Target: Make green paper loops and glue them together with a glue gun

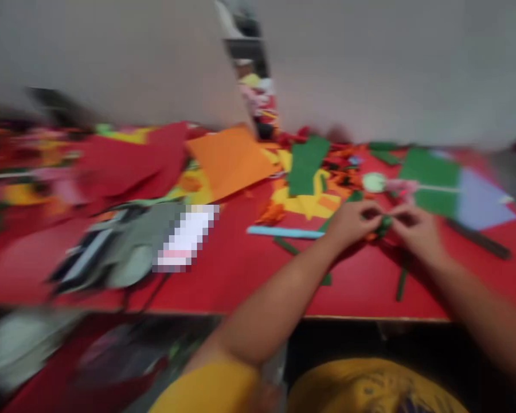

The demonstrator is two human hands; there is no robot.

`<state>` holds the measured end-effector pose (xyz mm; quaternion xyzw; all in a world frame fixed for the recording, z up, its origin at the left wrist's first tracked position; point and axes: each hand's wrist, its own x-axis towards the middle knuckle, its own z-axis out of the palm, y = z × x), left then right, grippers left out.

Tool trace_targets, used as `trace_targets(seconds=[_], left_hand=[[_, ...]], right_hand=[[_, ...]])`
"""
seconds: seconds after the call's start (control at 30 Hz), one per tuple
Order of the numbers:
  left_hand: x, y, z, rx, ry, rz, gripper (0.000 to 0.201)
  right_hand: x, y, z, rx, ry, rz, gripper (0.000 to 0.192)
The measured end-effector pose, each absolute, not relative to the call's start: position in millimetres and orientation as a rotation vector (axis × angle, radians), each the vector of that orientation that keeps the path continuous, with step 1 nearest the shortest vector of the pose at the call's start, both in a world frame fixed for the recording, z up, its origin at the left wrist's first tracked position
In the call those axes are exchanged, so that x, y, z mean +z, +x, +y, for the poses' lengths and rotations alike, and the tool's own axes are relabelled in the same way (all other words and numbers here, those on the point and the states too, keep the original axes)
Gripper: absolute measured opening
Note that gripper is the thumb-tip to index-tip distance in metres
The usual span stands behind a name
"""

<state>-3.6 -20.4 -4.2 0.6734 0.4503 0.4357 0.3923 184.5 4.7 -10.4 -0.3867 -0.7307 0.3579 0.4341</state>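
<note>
My left hand (355, 222) and my right hand (417, 229) meet over the right part of the red table. Fingertips of both hands pinch a small green piece (384, 226) between them, and some orange shows just below it. Blur hides its exact form; it looks like paper or felt. Beyond my hands lie a pale green disc (373, 182) and a pink flower-like piece (402, 186) on a thin stick. A light blue strip (284, 232) reaches toward my left wrist. A narrow green strip (401, 284) lies below my hands.
On the red table (241, 275) lie an orange sheet (230, 163), red sheets (129, 163), green sheets (430, 178) and a lavender sheet (484, 201). A dark bar (479, 238) rests at right. A grey bag-like item (146, 229) sits at left. Behind stands a grey wall (370, 69).
</note>
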Motion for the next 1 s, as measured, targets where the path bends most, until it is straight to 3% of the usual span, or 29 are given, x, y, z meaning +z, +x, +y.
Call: trace_targets(seconds=[0.1,0.3,0.57,1.0], left_hand=[[-19,-1,-7,1.195,1.678,1.174,0.012],[-11,-1,-18,1.205,1.643,1.204,0.01],[-14,-3,-15,1.202,1.662,1.139,0.015],[-4,-3,-20,1.163,1.711,1.175,0.014]], right_hand=[[-8,223,7,0.847,-1.053,-1.761,0.025],[-8,203,10,0.941,-1.003,-1.679,0.012],[-2,206,5,0.934,-0.995,-1.696,0.016],[4,208,4,0.683,-0.999,-1.849,0.006]])
